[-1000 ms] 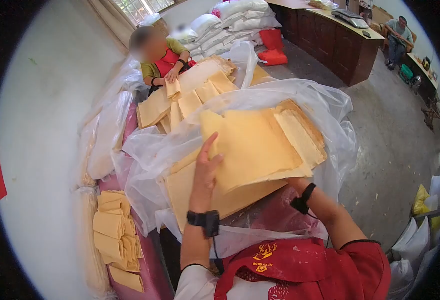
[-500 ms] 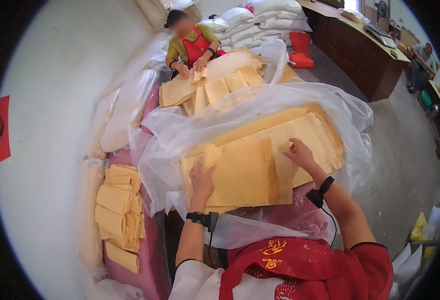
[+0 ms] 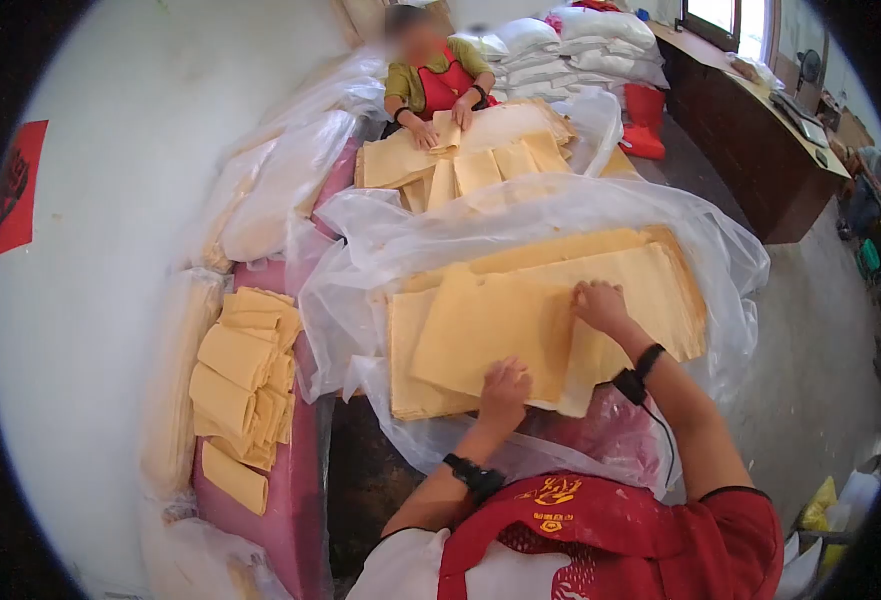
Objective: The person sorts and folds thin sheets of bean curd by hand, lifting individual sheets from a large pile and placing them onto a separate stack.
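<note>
A thin pale yellow sheet (image 3: 490, 325) lies askew on a stack of similar large sheets (image 3: 650, 285), its right side lifted off the stack. My right hand (image 3: 602, 306) pinches this sheet near its upper right corner. At the sheet's lower edge, my left hand (image 3: 503, 398) is closed with bent fingers on it; the fingertips are partly hidden. Clear plastic sheeting (image 3: 360, 300) spreads under and around the stack.
Folded yellow sheets (image 3: 235, 355) are piled on a pink surface (image 3: 285, 545) at left. Across from me, a co-worker (image 3: 440, 85) handles another heap of sheets (image 3: 480, 170). White sacks (image 3: 600, 45) stand behind, and a dark counter (image 3: 750, 130) is at right.
My left hand has moved from the sheet's upper left side to its lower edge. The top sheet has turned and its right side has come up. My right hand now grips it.
</note>
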{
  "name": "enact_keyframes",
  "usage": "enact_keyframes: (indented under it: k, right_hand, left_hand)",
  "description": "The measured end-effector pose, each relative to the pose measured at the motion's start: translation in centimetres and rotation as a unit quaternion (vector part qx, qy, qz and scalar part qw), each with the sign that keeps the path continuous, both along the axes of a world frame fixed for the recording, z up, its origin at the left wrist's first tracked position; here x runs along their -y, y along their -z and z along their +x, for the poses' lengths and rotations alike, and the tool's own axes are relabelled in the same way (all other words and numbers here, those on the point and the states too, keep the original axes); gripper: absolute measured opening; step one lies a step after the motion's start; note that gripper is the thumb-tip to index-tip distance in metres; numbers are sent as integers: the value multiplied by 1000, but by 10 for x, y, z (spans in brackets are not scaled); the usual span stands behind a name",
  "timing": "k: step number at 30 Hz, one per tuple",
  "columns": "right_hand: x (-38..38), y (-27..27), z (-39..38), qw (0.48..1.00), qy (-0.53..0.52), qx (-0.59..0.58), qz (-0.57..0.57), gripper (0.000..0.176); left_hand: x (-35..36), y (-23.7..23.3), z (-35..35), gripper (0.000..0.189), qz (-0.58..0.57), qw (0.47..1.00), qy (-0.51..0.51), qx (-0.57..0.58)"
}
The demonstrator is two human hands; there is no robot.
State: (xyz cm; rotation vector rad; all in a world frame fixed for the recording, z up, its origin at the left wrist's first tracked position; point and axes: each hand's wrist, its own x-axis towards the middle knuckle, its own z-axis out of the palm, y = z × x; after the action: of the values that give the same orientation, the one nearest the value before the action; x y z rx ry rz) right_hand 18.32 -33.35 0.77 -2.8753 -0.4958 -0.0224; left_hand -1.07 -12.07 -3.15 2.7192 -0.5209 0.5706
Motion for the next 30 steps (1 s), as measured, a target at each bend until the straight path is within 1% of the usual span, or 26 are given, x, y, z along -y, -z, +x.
enact_keyframes:
  k: [2, 3, 5, 6, 7, 8, 9, 10, 11, 12, 13, 14, 15, 16, 17, 18, 19, 20, 21, 22, 23, 25, 27, 28, 29, 30]
  right_hand:
    - [16, 3, -17, 996, -37, -81, 26, 30]
    - [24, 8, -25, 995, -38, -84, 26, 30]
    - [35, 16, -35, 966, -166, -179, 80, 24]
    - [37, 14, -37, 966, -168, -181, 81, 24]
    - [38, 12, -37, 950, -157, -202, 178, 26]
    - [38, 8, -36, 925, -144, -221, 274, 29]
    - [37, 1, -35, 925, -146, -221, 274, 29]
    - [35, -9, -32, 946, -155, -115, 260, 33]
    - [31, -15, -30, 956, -163, -6, 245, 38]
    - [24, -12, -28, 952, -212, 42, 216, 43]
    - [18, -9, -29, 950, -218, 43, 218, 43]
    - [10, -5, -32, 931, -277, 20, 235, 47]
    - [1, -5, -37, 909, -334, -5, 251, 51]
    - [-18, 3, -37, 900, -309, 10, 307, 42]
    - [-29, 7, -35, 899, -313, 9, 307, 42]
    - [-41, 4, -33, 931, -193, -102, 293, 37]
    - [-50, 3, -32, 937, -68, -210, 270, 35]
    - [-59, 6, -30, 937, -69, -212, 270, 35]
    - [-69, 12, -27, 949, -66, -169, 256, 35]
    - [-78, 17, -25, 960, -63, -125, 243, 38]
    - [-84, 20, -22, 959, -66, -125, 244, 38]
    - [-92, 23, -20, 980, -86, -49, 170, 33]
    - [-95, 23, -20, 984, -107, -37, 139, 31]
    - [-96, 23, -20, 986, -126, -24, 108, 28]
    - [-96, 25, -20, 986, -129, -25, 107, 28]
    - [-96, 27, -20, 985, -142, -6, 98, 26]
  left_hand:
    - [-27, -5, -6, 26, -20, 1000, -2, -1]
    - [-40, -7, -11, 24, -32, 999, -8, 2]
    - [-56, -5, -18, 22, -43, 999, -15, 3]
    - [-62, 0, -22, 17, -134, 990, -37, -34]
    - [-69, 5, -26, 12, -223, 971, -59, -69]
    - [-75, 9, -29, 12, -223, 971, -60, -68]
    - [-81, 10, -32, 8, -307, 945, -49, -106]
    - [-86, 10, -34, 4, -388, 910, -38, -141]
    - [-91, 14, -35, 4, -388, 910, -41, -137]
    - [-97, 16, -35, 6, -538, 824, -15, -179]
    - [-102, 17, -36, 12, -670, 711, 13, -215]
    - [-107, 19, -39, 16, -544, 816, -8, -194]
    - [-105, 11, -43, 16, -544, 817, -11, -191]
    - [-99, 1, -48, 20, -538, 815, -95, -192]
    - [-95, -5, -51, 25, -528, 808, -178, -192]
    - [-91, -8, -49, 35, -611, 745, -179, -200]
    - [-91, -12, -48, 35, -611, 744, -181, -199]
    - [-90, -16, -49, 35, -628, 723, -206, -202]
    - [-91, -21, -50, 35, -643, 702, -230, -203]
    - [-96, -14, -50, 35, -642, 703, -232, -201]
    - [-104, 0, -48, 34, -667, 686, -211, -199]
    - [-118, 22, -47, 33, -693, 667, -192, -195]
    - [-128, 37, -50, 33, -572, 746, -237, -244]
    - [-126, 22, -51, 33, -574, 744, -240, -243]
    - [-125, 6, -51, 37, -420, 805, -297, -297]
    - [-121, -14, -52, 43, -251, 838, -343, -342]
